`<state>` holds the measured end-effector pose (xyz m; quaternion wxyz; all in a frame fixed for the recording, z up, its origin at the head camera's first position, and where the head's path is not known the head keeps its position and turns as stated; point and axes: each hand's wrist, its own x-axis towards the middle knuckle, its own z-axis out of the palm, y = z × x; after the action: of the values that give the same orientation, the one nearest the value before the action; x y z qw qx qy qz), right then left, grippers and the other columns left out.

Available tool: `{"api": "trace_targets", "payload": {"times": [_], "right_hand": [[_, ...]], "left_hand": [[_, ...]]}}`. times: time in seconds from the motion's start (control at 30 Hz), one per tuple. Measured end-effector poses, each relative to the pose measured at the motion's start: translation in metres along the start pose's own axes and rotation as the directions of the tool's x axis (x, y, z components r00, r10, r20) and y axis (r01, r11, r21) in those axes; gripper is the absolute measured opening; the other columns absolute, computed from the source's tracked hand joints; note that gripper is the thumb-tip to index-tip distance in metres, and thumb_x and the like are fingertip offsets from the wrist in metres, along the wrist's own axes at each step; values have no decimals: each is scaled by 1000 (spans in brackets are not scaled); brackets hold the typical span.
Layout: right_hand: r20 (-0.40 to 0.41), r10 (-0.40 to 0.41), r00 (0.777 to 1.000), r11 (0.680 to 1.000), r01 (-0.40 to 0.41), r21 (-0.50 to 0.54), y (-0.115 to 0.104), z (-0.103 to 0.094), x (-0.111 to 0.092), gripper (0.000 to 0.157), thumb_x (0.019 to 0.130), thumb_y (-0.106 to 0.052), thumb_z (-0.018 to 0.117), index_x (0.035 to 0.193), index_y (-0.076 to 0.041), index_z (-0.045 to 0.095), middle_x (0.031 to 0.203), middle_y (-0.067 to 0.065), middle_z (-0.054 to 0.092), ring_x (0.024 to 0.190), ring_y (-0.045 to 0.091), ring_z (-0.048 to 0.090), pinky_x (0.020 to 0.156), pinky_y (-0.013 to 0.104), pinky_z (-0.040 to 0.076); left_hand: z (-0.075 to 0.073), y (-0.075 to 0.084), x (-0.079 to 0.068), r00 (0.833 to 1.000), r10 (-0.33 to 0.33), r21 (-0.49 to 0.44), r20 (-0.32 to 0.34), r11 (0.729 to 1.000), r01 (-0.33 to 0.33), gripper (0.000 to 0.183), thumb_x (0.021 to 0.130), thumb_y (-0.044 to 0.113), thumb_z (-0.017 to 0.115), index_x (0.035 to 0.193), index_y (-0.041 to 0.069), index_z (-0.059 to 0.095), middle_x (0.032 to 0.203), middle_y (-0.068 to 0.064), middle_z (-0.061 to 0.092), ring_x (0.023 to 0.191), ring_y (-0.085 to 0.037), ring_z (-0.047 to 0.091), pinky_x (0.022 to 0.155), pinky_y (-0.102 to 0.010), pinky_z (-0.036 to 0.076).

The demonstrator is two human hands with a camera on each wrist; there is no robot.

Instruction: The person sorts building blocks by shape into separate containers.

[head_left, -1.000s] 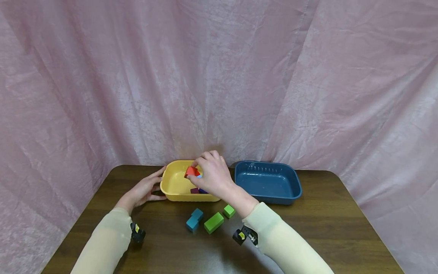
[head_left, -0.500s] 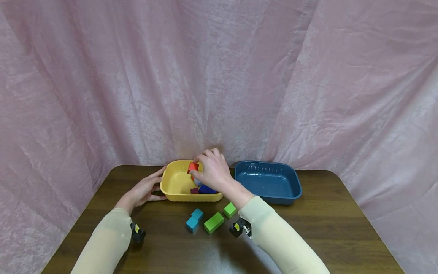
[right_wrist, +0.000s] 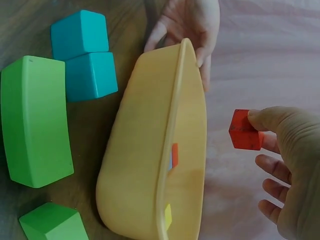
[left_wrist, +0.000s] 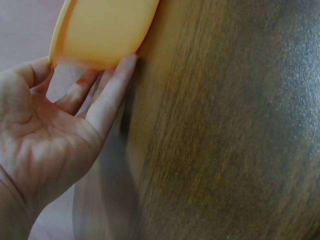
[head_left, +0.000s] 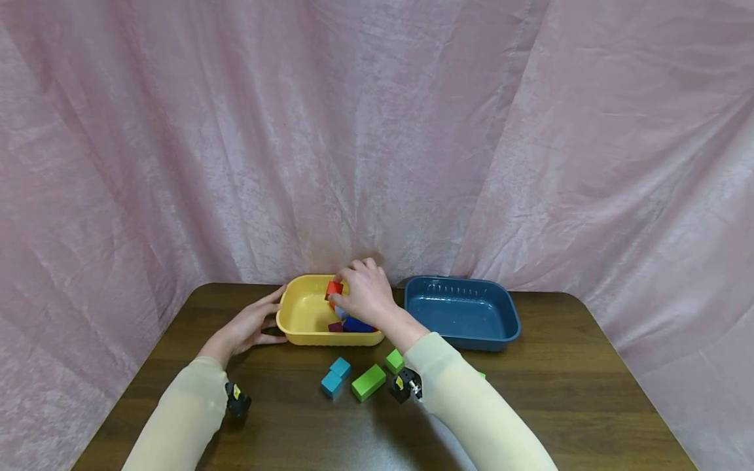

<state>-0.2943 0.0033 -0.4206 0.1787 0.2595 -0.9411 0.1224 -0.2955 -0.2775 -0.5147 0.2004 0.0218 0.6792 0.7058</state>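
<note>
My right hand [head_left: 368, 291] pinches a red block [right_wrist: 245, 131] between thumb and forefinger, over the yellow bin [head_left: 305, 313]. Its other fingers hang loosely bent in the right wrist view. Inside the bin lie a dark blue block [head_left: 357, 325], a maroon block [head_left: 335, 327] and a light blue block [head_left: 340, 313], with a bit of a yellow block [right_wrist: 168, 216] showing past the wall. At the bin's left end my left hand [head_left: 250, 325] rests its fingertips against the wall, fingers fairly straight and thumb at the rim, palm away from the bin.
A dark blue bin [head_left: 462, 317] stands to the right. In front of the yellow bin are two teal blocks [head_left: 332, 384], a long green block [head_left: 368, 383] and a small green block [head_left: 394, 360]. A pink curtain [head_left: 377, 144] hangs behind the table [head_left: 283, 418].
The right hand has carried the red block slightly right and up in the head view, uncovering more of the dark blue block. The left hand stays at the bin's end.
</note>
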Motion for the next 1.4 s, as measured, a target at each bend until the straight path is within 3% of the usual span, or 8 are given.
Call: {"api": "trace_targets", "payload": {"times": [0.53, 0.97, 1.23, 1.4], "right_hand": [[69, 43, 997, 999, -42, -17, 1, 20, 2, 32, 78, -55, 65, 96, -28, 66, 106, -7, 55, 99, 19, 40, 78, 34, 36], [77, 54, 996, 998, -52, -34, 1, 28, 2, 32, 78, -56, 64, 95, -28, 65, 101, -7, 53, 95, 19, 39, 78, 35, 37], [86, 62, 994, 998, -61, -9, 3, 29, 1, 43, 80, -55, 63, 111, -25, 65, 112, -5, 55, 103, 21, 41, 85, 37, 38], [72, 73, 995, 997, -73, -9, 4, 24, 2, 45, 79, -57, 63, 111, -26, 64, 114, -5, 54, 107, 20, 40, 87, 37, 36]], "left_hand": [[5, 5, -4, 1000, 7, 6, -1, 1000, -7, 54, 100, 29, 42, 146, 43, 19, 148, -5, 22, 118, -33, 47, 86, -55, 45], [2, -1, 2, 1000, 17, 6, -3, 1000, -17, 53, 100, 30, 42, 146, 44, 20, 149, -3, 20, 119, -35, 45, 85, -55, 46], [2, -1, 2, 1000, 2, -3, 3, 1000, -2, 53, 100, 30, 41, 146, 44, 19, 150, -4, 18, 122, -36, 42, 86, -56, 45], [2, 1, 2, 1000, 5, 5, 8, 1000, -5, 53, 101, 29, 39, 146, 43, 18, 152, -5, 13, 124, -38, 39, 87, -56, 44]]}}
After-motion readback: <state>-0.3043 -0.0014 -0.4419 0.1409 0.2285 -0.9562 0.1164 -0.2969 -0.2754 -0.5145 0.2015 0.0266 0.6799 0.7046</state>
